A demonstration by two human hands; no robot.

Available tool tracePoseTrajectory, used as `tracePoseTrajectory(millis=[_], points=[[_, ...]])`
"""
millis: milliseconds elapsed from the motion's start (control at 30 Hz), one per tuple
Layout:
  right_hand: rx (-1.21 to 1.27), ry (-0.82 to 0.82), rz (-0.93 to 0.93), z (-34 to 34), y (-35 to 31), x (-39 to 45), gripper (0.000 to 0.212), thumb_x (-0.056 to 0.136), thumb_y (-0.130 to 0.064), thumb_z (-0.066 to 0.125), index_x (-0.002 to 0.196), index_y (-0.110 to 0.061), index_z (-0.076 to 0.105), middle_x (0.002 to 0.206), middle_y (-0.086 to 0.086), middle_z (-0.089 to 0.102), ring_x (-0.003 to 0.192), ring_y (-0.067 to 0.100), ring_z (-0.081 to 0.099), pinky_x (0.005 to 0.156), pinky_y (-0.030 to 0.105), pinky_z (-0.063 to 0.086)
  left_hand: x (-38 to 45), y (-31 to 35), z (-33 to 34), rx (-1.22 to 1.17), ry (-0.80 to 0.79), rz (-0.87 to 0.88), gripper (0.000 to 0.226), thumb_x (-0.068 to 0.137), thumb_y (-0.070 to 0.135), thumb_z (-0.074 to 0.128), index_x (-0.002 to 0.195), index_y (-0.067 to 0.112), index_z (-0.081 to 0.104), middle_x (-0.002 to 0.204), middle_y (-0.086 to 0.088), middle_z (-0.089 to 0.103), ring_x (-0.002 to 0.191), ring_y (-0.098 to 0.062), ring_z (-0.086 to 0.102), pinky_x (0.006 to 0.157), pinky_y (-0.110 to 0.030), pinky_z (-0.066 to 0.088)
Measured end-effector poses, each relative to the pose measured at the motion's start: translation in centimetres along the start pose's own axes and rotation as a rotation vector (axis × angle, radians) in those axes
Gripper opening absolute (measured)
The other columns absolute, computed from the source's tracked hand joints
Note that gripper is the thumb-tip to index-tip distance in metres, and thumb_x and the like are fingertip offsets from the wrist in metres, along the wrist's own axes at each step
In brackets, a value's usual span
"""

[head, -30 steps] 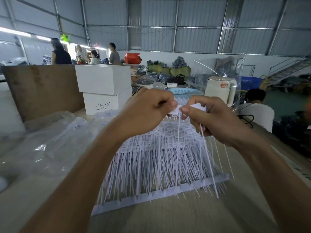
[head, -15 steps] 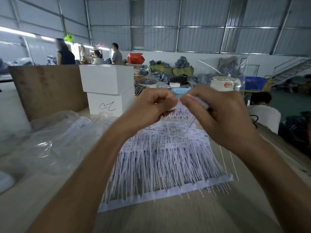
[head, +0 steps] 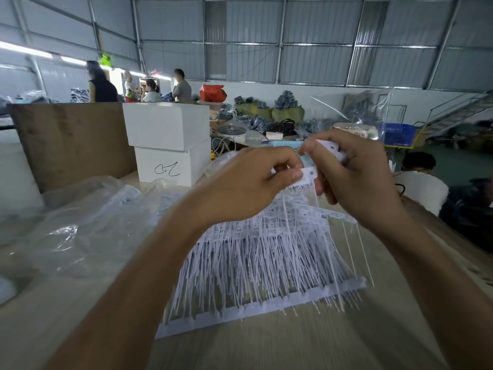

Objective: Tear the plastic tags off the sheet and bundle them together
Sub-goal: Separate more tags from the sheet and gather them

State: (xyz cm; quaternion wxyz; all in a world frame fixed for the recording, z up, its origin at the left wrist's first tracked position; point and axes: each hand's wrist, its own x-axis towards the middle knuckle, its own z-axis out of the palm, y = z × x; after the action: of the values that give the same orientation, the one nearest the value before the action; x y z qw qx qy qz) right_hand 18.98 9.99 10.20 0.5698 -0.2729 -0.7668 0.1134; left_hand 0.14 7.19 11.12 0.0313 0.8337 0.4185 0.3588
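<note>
Your left hand (head: 248, 182) pinched the top of the tag sheet (head: 266, 252), thumb and curled fingers closed on a white tag head (head: 306, 177) with a hole in it. Your right hand (head: 357, 177) sat just beside it, touching or nearly so, fingers curled round a small bunch of torn tags (head: 330, 149); how many it held I couldn't tell, the heads were blurred. The sheet hung down and toward you from the left pinch, tails running lengthwise to the runner strip (head: 266, 308), which rested on the wooden table (head: 266, 348). The next tag to tear lay at the sheet's top edge, right between the two hands, long axis pointing down toward you. Your right fingertips were the nearer to it, so the pull likely went up and right, away from the left pinch. Most of the sheet looked uncut, so early in the task. Crumpled clear plastic (head: 80, 222) lay left, two stacked white boxes (head: 168, 145) behind.
</note>
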Motion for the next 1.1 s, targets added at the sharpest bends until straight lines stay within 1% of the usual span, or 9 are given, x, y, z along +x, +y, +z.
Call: tracePoseTrajectory(millis=[133,300,433,567,733,833,900,1033,1100], points=[[0.001,-0.044,0.048,-0.9,0.2,0.2,0.03,0.102,-0.033,0.059,0.078,-0.018,0.067,0.044,0.006,0.056,0.03,0.012,0.044,0.039,0.017,0.036,0.0,-0.4,-0.8,-0.021,0.066,0.017,0.012,0.097,0.031,0.065,0.091,0.023,0.071,0.082,0.009,0.069,0.076,-0.013,0.063,0.074,-0.026,0.05],[0.176,-0.371,0.138,-1.2,0.0,-0.3,0.039,0.09,-0.049,0.064,0.086,-0.011,0.071,0.044,0.005,0.054,0.032,0.011,0.044,0.038,0.019,0.036,-0.1,0.0,-1.0,-0.095,0.166,0.082,0.011,0.089,0.028,0.074,0.091,0.017,0.077,0.076,0.008,0.072,0.068,-0.008,0.065,0.065,-0.021,0.051],[0.266,-0.491,0.174,-1.1,0.0,-0.5,0.034,0.086,-0.042,0.071,0.083,-0.009,0.071,0.043,0.003,0.051,0.032,0.011,0.043,0.037,0.018,0.036,-0.4,0.1,-1.7,-0.276,0.077,0.072,0.018,0.085,0.024,0.078,0.09,0.011,0.066,0.062,0.005,0.07,0.048,-0.017,0.063,0.048,-0.024,0.049],[0.334,-0.568,0.187,-1.2,-0.2,-0.6,0.037,0.093,-0.043,0.066,0.081,-0.008,0.067,0.046,0.007,0.053,0.033,0.014,0.044,0.038,0.019,0.035,-0.7,-0.1,-2.0,-0.369,-0.003,0.099,0.029,0.085,0.03,0.072,0.089,0.005,0.059,0.06,-0.003,0.067,0.046,-0.02,0.061,0.044,-0.033,0.048],[0.363,-0.494,0.189,-0.7,0.3,-0.6,0.027,0.097,-0.04,0.063,0.079,-0.021,0.07,0.045,0.006,0.052,0.031,0.011,0.043,0.038,0.017,0.034,-0.3,-0.6,-1.3,-0.323,-0.06,0.005,0.03,0.09,0.038,0.064,0.096,0.008,0.065,0.07,0.004,0.071,0.056,-0.019,0.067,0.054,-0.021,0.049],[0.4,-0.464,0.213,0.0,0.8,-0.8,0.029,0.099,-0.038,0.061,0.082,-0.016,0.07,0.046,0.002,0.053,0.032,0.008,0.045,0.037,0.015,0.033,-0.4,-1.0,-1.4,-0.173,-0.096,-0.07,0.028,0.094,0.044,0.058,0.098,0.018,0.067,0.076,0.007,0.073,0.062,-0.017,0.069,0.062,-0.031,0.056],[0.468,-0.425,0.242,0.1,1.2,-0.9,0.026,0.101,-0.035,0.059,0.082,-0.02,0.069,0.047,0.0,0.052,0.031,0.008,0.043,0.037,0.016,0.032,-0.6,-1.3,-1.7,-0.186,-0.121,-0.072,0.025,0.099,0.037,0.054,0.095,0.015,0.067,0.075,0.002,0.073,0.056,-0.017,0.065,0.056,-0.032,0.055],[0.45,-0.311,0.231,0.2,1.4,-1.0,0.022,0.099,-0.031,0.059,0.081,-0.031,0.071,0.046,0.002,0.05,0.032,0.013,0.04,0.036,0.02,0.031,-0.9,-1.0,-1.9,-0.289,-0.069,-0.081,0.03,0.103,0.02,0.053,0.077,0.009,0.064,0.055,0.009,0.061,0.043,0.0,0.048,0.044,-0.013,0.039],[0.356,-0.293,0.153,0.3,0.9,-1.1,0.022,0.1,-0.031,0.06,0.08,-0.03,0.069,0.047,0.006,0.05,0.033,0.017,0.042,0.037,0.02,0.032,-0.9,-1.0,-1.6,-0.46,-0.04,-0.14,0.038,0.103,0.016,0.053,0.067,0.019,0.066,0.053,0.009,0.056,0.042,0.001,0.043,0.04,-0.01,0.032]])
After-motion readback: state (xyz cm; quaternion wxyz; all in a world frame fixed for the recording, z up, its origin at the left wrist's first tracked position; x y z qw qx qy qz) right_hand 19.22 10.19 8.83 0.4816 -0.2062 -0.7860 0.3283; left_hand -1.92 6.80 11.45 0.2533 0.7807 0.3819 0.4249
